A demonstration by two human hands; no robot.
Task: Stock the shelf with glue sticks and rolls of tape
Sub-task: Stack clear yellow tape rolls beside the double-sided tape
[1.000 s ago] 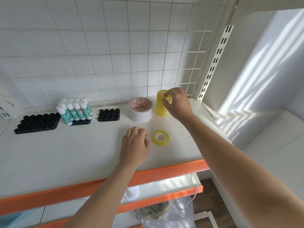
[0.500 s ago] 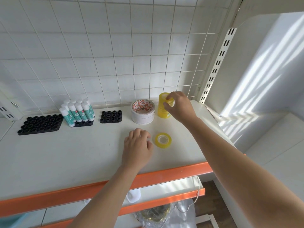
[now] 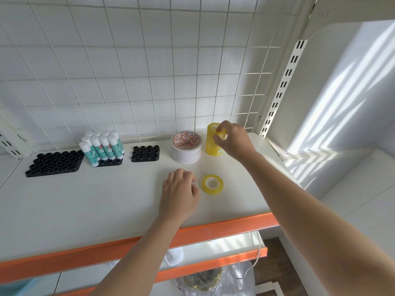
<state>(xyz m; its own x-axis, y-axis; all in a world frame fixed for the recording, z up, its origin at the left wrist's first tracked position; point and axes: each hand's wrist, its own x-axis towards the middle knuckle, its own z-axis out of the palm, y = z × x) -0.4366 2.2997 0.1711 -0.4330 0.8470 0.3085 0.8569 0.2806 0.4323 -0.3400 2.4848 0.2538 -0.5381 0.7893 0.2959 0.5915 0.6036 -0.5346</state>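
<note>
The right hand (image 3: 235,142) pinches the top roll of the yellow stack (image 3: 213,144) at the shelf's (image 3: 85,199) back; the left hand (image 3: 179,193), loosely curled, rests beside a loose yellow roll (image 3: 212,184). Behind it, white rolls (image 3: 186,149) and glue sticks (image 3: 102,147) already stand, though two black trays (image 3: 55,163) look unfilled, so stocking seems partway.

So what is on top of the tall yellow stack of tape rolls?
The right hand grips the top of the tall yellow stack of tape rolls, fingers curled round the uppermost roll. The fingers cover part of the top.
</note>
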